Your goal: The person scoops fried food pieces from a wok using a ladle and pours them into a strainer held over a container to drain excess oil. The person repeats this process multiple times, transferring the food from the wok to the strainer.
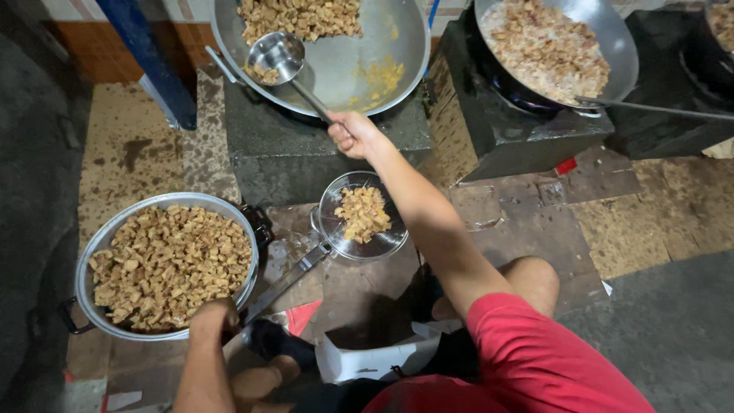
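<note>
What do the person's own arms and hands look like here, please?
Both arms are bare from the wrist up, with no gloves, rings or watch to be seen on the left hand or the right hand. A red short sleeve covers the right upper arm.

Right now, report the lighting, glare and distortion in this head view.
Head view: light falls brightest on the wok and ladle, whose metal shows glare; the left edge and lower right corner sink into shadow; wide-angle distortion bends the stoves outward; right hand and left hand look sharp.
</note>
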